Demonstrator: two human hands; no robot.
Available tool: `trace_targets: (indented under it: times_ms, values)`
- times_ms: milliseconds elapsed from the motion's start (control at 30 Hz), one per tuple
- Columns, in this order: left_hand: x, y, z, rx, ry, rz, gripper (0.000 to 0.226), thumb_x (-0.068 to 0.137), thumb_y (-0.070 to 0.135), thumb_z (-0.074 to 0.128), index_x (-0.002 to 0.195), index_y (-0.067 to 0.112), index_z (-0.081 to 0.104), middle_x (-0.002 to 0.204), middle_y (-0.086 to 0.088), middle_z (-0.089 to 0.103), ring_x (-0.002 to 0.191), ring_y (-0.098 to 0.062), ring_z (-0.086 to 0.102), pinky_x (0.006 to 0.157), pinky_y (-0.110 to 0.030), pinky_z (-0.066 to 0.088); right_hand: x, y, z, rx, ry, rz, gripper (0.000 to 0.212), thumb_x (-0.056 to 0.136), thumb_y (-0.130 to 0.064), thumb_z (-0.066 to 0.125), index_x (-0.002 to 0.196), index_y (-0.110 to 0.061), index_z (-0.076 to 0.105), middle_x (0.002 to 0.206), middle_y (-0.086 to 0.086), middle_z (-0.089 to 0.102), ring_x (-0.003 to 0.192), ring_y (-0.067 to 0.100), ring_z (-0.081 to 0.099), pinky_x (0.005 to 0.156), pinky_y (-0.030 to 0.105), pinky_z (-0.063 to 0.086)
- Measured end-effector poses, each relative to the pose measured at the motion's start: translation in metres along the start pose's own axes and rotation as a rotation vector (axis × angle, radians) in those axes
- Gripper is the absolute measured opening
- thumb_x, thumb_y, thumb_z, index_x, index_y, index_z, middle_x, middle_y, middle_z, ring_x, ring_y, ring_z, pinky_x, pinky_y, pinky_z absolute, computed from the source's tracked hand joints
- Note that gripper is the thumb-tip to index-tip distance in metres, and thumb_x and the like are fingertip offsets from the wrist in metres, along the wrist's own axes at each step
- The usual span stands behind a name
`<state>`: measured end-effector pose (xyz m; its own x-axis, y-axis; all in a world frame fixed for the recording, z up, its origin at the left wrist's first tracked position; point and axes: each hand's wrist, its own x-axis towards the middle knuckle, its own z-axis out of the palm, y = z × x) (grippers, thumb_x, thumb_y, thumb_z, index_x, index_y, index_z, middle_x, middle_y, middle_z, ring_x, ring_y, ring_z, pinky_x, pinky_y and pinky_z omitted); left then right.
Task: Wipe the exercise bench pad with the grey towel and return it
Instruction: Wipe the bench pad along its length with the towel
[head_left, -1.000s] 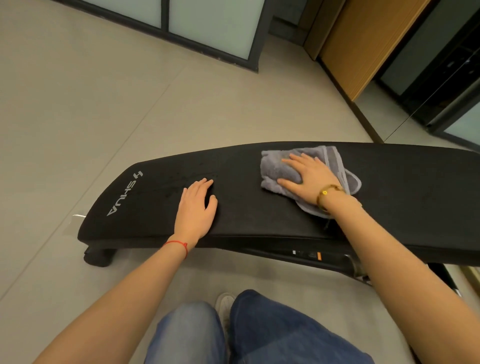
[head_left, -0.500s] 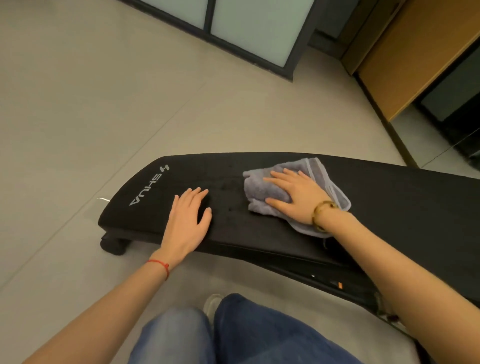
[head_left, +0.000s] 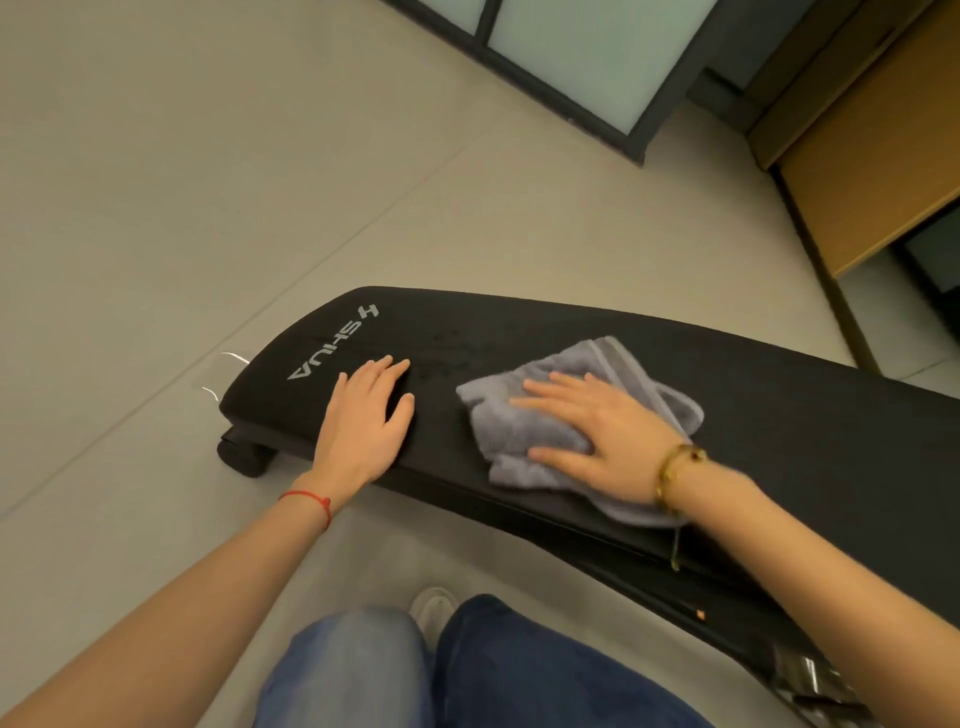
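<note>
Head view: grey towel (head_left: 540, 410), crumpled, on black exercise bench pad (head_left: 779, 410) near its logo end. Right hand (head_left: 597, 441) flat, fingers spread, pressing the towel, gripping nothing. Left hand (head_left: 363, 421) flat, open, bracing pad. Advice: even pressure, overlapping strokes. Containers: none visible.

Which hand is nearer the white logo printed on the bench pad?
Left. The left hand lies flat on the pad just beside the logo; the right hand presses the grey towel farther along.
</note>
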<state>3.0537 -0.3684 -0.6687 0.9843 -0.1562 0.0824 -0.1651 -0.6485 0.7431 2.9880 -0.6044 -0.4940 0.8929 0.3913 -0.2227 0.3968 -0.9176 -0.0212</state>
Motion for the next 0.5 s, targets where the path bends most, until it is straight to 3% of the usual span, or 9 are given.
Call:
trace_targets:
  times_ms: [133,200,333,433,500]
  values:
    - [0.0,0.001,0.001,-0.009,0.015,0.0,0.049,0.1,0.037,0.038,0.148,0.024,0.038,0.155,0.003,0.035,0.147,-0.015,0.024,0.124,-0.039,0.009,0.077,0.058,-0.006,-0.103,-0.004,0.364,0.061,0.094,-0.055,0.043,0.147,-0.028,0.034,0.158,-0.003,0.027,0.147,0.022,0.018,0.12,0.043,0.009]
    - [0.0,0.001,0.001,-0.02,0.026,-0.007,0.049,0.1,0.038,0.039,0.147,0.025,0.039,0.155,0.003,0.036,0.146,-0.014,0.025,0.124,-0.039,0.011,0.111,0.057,0.004,-0.164,-0.043,0.416,0.061,0.095,-0.054,0.04,0.149,-0.028,0.029,0.159,-0.001,0.023,0.147,0.026,0.016,0.119,0.045,0.008]
    - [0.001,-0.001,0.001,-0.017,0.038,0.013,0.048,0.099,0.036,0.041,0.146,0.024,0.042,0.153,0.002,0.038,0.145,-0.015,0.028,0.123,-0.04,0.012,0.09,0.002,0.017,-0.109,-0.028,0.201,0.058,0.094,-0.052,0.044,0.147,-0.029,0.034,0.158,-0.002,0.026,0.147,0.022,0.018,0.12,0.041,0.007]
    - [0.0,-0.002,0.002,-0.008,0.036,0.023,0.049,0.099,0.035,0.042,0.146,0.023,0.042,0.153,0.001,0.039,0.145,-0.016,0.028,0.123,-0.041,0.013,0.028,-0.031,0.016,-0.06,0.004,0.003,0.058,0.093,-0.058,0.043,0.146,-0.038,0.032,0.157,-0.011,0.026,0.146,0.012,0.017,0.122,0.036,0.006]
    - [0.0,-0.002,0.002,-0.004,0.03,0.017,0.049,0.099,0.037,0.04,0.146,0.023,0.041,0.154,0.001,0.037,0.145,-0.016,0.027,0.123,-0.041,0.012,0.004,-0.028,0.008,-0.032,-0.018,-0.027,0.058,0.092,-0.063,0.041,0.145,-0.043,0.031,0.155,-0.018,0.025,0.145,0.005,0.016,0.121,0.033,0.005]
